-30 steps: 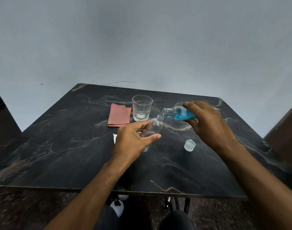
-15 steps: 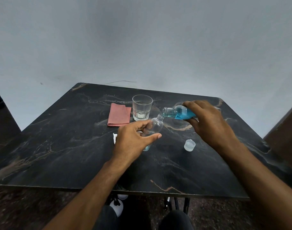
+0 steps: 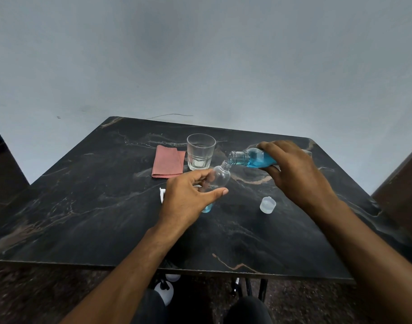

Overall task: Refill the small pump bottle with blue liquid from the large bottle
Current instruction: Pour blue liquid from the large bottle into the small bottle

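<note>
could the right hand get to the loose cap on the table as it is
Probably not yet: the cap lies in the open just below the right hand, but that hand grips the large bottle.

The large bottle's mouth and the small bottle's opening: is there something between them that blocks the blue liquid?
Nothing visible does. The large bottle, tipped by the right hand, has its open mouth right at the uncapped neck of the small bottle, held by the left hand. The cap lies aside on the table.

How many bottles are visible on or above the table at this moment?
2. The small bottle is held tilted in the left hand near the table's centre; the large bottle with blue liquid is tipped by the right hand at its mouth.
</note>
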{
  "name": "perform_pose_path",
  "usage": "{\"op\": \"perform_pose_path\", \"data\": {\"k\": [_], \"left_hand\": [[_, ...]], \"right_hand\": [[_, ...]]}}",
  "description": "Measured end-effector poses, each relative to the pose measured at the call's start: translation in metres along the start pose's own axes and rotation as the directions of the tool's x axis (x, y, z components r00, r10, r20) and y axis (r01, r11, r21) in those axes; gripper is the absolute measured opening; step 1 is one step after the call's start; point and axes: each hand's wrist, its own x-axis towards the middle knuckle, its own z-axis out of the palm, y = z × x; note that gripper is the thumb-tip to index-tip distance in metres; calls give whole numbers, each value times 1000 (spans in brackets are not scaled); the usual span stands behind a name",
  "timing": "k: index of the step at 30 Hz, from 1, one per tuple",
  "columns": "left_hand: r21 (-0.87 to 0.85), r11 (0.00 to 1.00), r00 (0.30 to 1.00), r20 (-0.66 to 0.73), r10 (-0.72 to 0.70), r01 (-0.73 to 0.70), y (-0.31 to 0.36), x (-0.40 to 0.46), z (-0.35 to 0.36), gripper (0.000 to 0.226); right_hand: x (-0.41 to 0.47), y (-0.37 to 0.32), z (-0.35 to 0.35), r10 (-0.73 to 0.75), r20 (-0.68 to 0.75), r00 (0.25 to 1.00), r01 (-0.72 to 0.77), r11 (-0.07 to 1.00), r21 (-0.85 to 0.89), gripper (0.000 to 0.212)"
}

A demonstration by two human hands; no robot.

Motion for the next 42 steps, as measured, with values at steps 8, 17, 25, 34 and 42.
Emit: {"op": "perform_pose_path", "data": {"k": [8,17,25,34,42], "left_hand": [[11,1000,1000,10,15,-15,-2,-1,-2,60],[-5,1000,1000,14,21,-21,-6,0,-2,59],[-8,999,999,11,40,-40,-8,1,-2,59],[5,999,999,20,36,-36,-4,-1,-3,55],[19,999,999,6,36,-36,-4,-2,-3,59]], "right_hand": [[1,-3,0,6,11,1000,-6,1000,-3,42],[2,-3,0,7,18,1000,-7,1000,-2,42],[3,-3,0,3,24,1000,-3,1000,-15,42],[4,-4,-1,2,25,1000,-2,1000,-9,41],[4,-5,0,-6,23,1000,6,1000,-20,42]]}}
